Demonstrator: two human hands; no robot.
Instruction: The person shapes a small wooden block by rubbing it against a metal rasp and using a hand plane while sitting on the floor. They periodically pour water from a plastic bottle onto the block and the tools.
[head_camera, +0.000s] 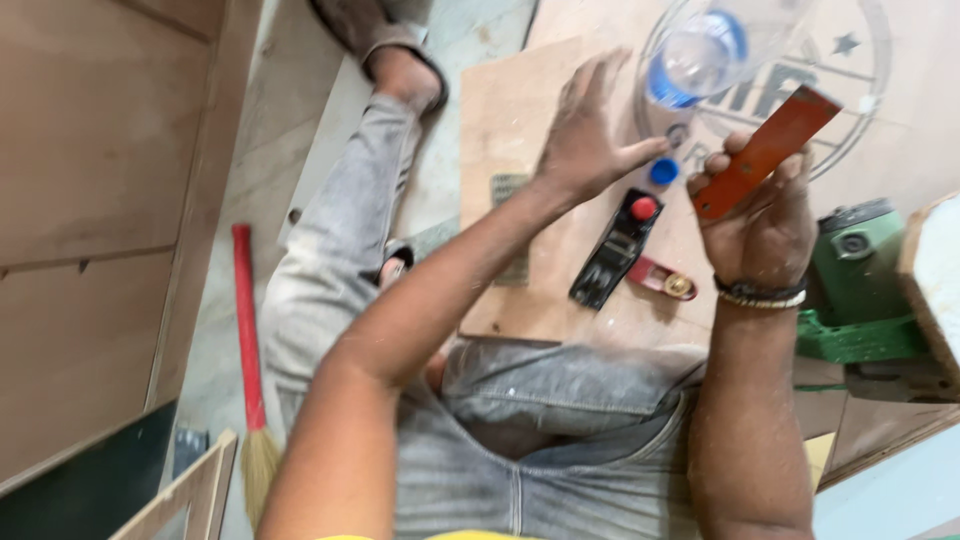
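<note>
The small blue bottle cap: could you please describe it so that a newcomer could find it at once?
Start at the plywood sheet lying flat on the floor. Between the left hand and the right hand, which holds an orange bar, lies the blue cap. It is small, round and blue, unlike the black hand plane below it.

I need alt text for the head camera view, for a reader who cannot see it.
Seen from above, a seated person's right hand holds an orange flat bar, while the open left hand hovers beside a blue bottle cap on a plywood sheet. A black hand plane lies below.
</note>
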